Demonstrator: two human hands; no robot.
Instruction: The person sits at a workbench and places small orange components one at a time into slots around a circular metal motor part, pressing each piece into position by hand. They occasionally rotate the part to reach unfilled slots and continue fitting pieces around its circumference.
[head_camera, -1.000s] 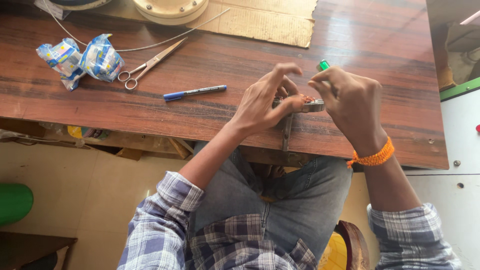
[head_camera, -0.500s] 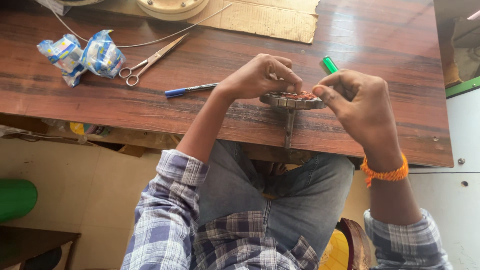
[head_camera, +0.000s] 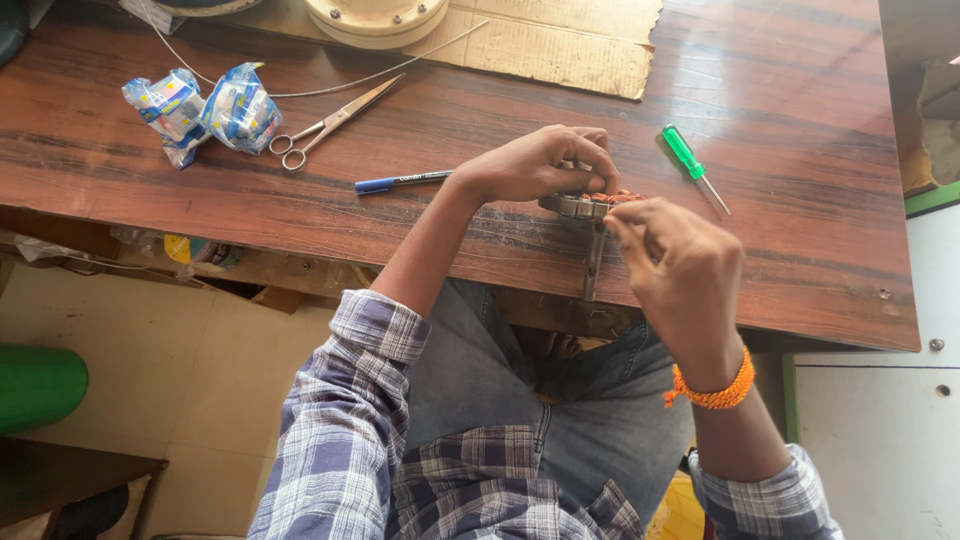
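Head view, centre of frame: we see the left hand (head_camera: 535, 165) and right hand (head_camera: 680, 265), each grip pinched on a round metal part with copper-coloured windings (head_camera: 592, 203) at the wooden worktop's (head_camera: 400, 220) near edge. Winding looks unfinished. Green screwdriver (head_camera: 688, 158), blue pen (head_camera: 400, 182) and scissors (head_camera: 325, 125) lie untouched.

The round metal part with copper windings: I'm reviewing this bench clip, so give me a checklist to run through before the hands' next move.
1. Left hand grips the round metal part: ok.
2. Right hand pinches at the part's near edge: ok; what it holds, cannot tell.
3. Part rests on the wooden table near its front edge: ok, little margin.
4. Green screwdriver lies beside the hands, free: ok.
5. Scissors and blue pen lie apart from the hands: ok.
6. Windings' condition: cannot tell.
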